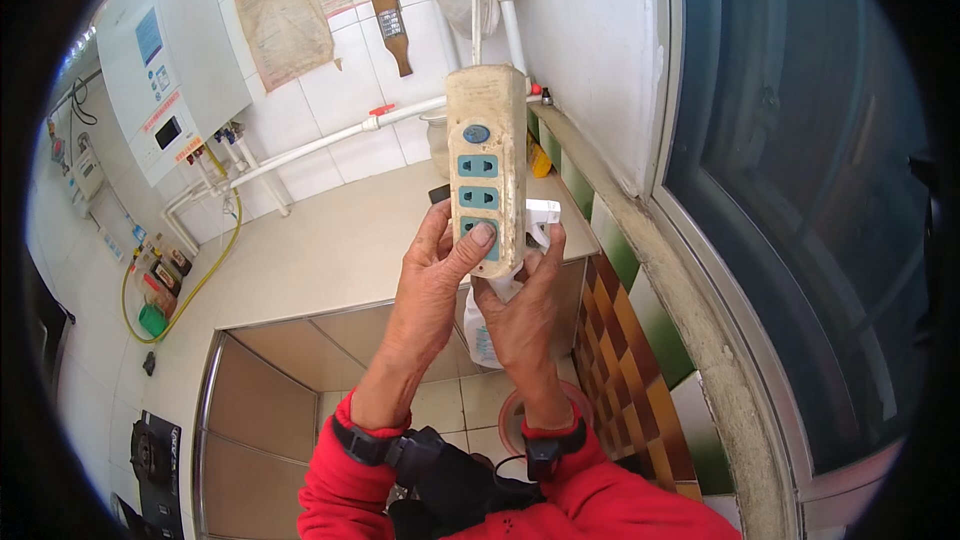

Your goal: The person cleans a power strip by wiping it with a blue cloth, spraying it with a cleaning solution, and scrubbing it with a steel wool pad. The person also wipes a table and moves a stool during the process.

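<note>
A grimy beige power strip (514,130) with blue-green sockets stands upright in front of me, its white cord running up from the top end. My left hand (432,265) grips its lower end, the thumb pressed over the bottom socket. Close behind and to the right, my right hand (525,310) is wrapped round the neck of a white spray bottle (480,336). The bottle's white trigger head (543,212) shows above my fingers, and its body hangs below the hand. The power strip hides part of the bottle and some of my fingers.
Beyond my hands runs a beige counter (340,230), with a glass jar (437,145) partly behind the strip. White pipes (330,140) cross the tiled wall. A water heater (170,60) hangs at left, above several bottles (165,265). A window (790,190) is at right; a pink basin (512,425) sits below.
</note>
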The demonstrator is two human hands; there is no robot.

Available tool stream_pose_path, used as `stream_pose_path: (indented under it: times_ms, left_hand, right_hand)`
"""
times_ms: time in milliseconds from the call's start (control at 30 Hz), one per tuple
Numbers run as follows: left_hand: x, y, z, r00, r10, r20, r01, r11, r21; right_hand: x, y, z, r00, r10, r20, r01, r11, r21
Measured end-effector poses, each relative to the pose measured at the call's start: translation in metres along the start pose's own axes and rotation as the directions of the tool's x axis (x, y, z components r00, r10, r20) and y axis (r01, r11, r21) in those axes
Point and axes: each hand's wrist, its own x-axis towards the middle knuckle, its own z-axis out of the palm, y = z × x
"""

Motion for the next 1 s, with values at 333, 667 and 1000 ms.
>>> stream_pose_path:
  times_ms: [333,667,1000]
  left_hand:
    - [0.008,0.027,-0.047,0.989,-0.036,0.144,0.05,0.994,-0.098]
    - [0.024,0.026,-0.07,0.965,-0.061,0.254,0.075,0.996,-0.045]
    - [0.037,0.021,-0.077,0.99,0.003,0.14,-0.049,0.945,0.325]
  right_hand:
    - [0.011,0.038,-0.014,0.995,0.019,0.096,-0.06,0.895,0.443]
    - [0.028,0.014,-0.035,0.893,-0.031,0.449,-0.309,0.684,0.661]
    - [0.068,-0.044,-0.053,0.712,-0.274,0.646,-0.439,0.544,0.715]
